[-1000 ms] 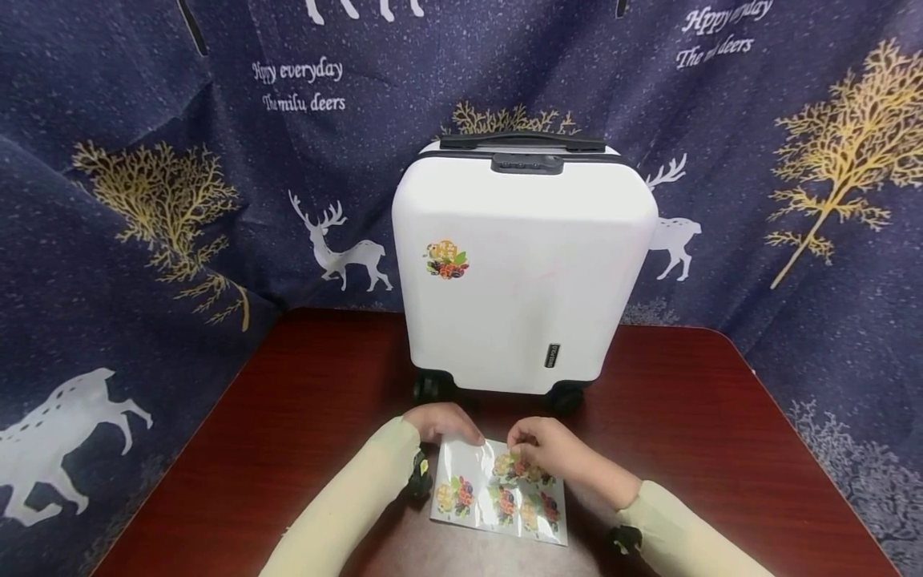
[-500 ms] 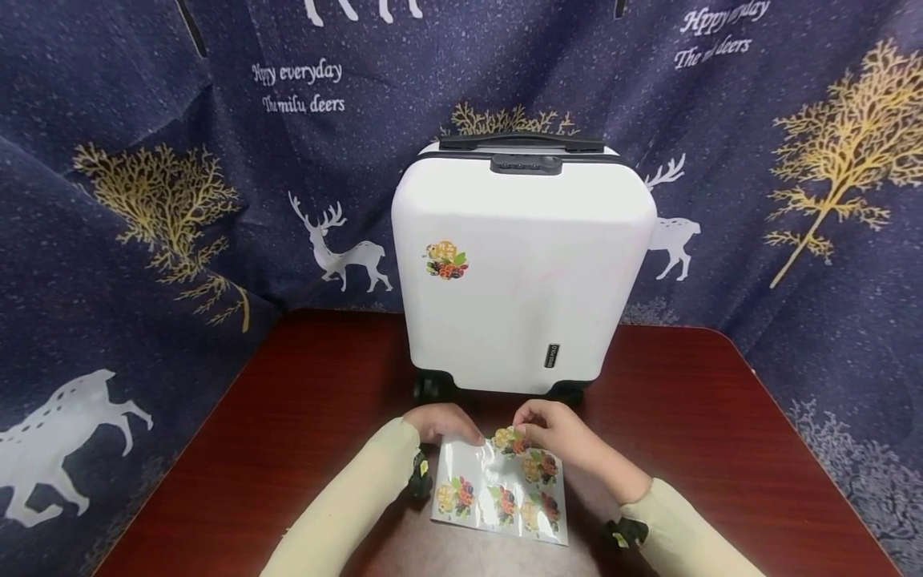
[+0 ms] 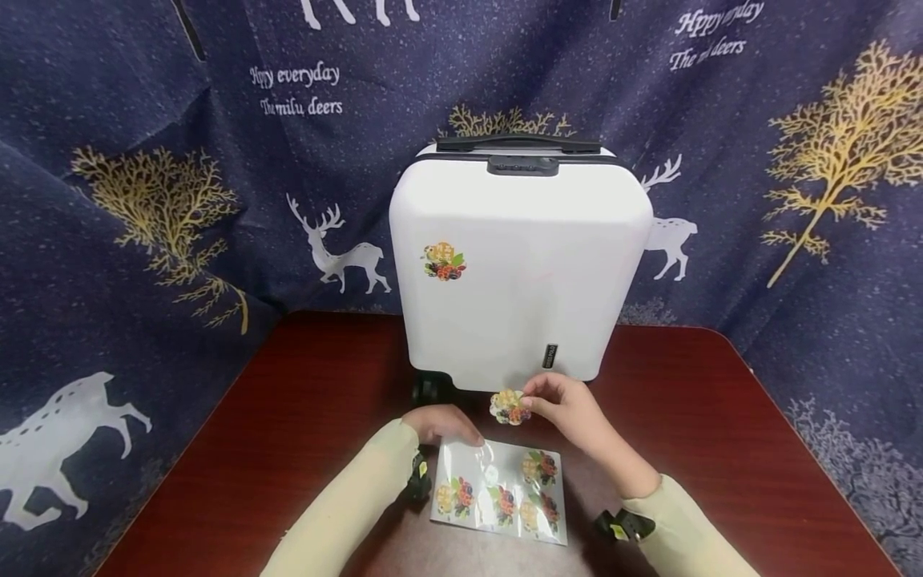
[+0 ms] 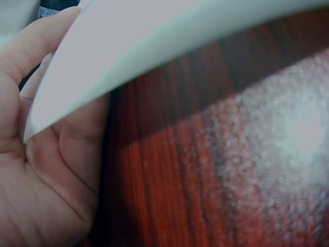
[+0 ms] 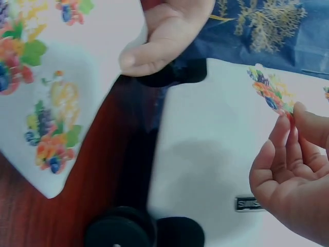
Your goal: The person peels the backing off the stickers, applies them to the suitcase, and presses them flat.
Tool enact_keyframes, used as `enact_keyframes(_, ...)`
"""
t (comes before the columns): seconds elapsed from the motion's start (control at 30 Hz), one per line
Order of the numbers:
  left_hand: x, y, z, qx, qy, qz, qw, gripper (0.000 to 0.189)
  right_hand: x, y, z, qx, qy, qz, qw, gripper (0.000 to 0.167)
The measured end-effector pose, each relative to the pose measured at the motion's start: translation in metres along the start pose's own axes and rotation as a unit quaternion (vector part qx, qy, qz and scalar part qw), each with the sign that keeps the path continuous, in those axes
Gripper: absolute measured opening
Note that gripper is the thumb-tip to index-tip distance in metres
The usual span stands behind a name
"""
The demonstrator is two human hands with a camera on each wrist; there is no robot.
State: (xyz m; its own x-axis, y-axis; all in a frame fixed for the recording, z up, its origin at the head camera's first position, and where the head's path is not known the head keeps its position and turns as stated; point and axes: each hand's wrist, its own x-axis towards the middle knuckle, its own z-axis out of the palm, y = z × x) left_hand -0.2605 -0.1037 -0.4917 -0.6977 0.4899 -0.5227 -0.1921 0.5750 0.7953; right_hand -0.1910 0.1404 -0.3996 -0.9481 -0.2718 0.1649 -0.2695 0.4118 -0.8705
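Observation:
My right hand [image 3: 573, 409] pinches a flower-edged fruit sticker [image 3: 509, 407] between thumb and fingertips, in front of the suitcase's lower edge. The same sticker [image 5: 270, 90] shows colourful berries and yellow lettering in the right wrist view. On the left, my left hand [image 3: 443, 423] holds the top left corner of a glossy white sticker sheet [image 3: 461, 463], thumb on its face. The left wrist view has the sheet's edge [image 4: 118, 46] raised over the table, lying between thumb and fingers. Several fruit stickers are on the sheet, whose upper left part is bare white.
A white suitcase [image 3: 497, 312] with black wheels [image 3: 430, 386] stands upright behind the hands. One fruit sticker [image 3: 443, 262] is on its upper left front, and a small black label [image 3: 550, 356] sits lower right. Beneath is a dark red wooden table [image 3: 324, 377], backed by a blue deer-print cloth [image 3: 346, 160].
My right hand has peeled the fruit sticker off the sheet's top middle and lifted it away toward the suitcase. My left hand has stayed at the sheet's corner.

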Motion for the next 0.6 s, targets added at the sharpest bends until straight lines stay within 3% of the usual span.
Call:
enact_keyframes(0.3,-0.002,0.001,0.0,-0.006,0.0,0.007,1.0,0.027,0.003,-0.012,-0.006,-0.004,0.051,0.015,0.9986,0.016)
enact_keyframes(0.6,-0.004,0.002,0.001,-0.003,0.01,0.005,0.9999,0.026,0.004,-0.02,-0.015,0.007,0.07,0.007,0.9975,0.014)
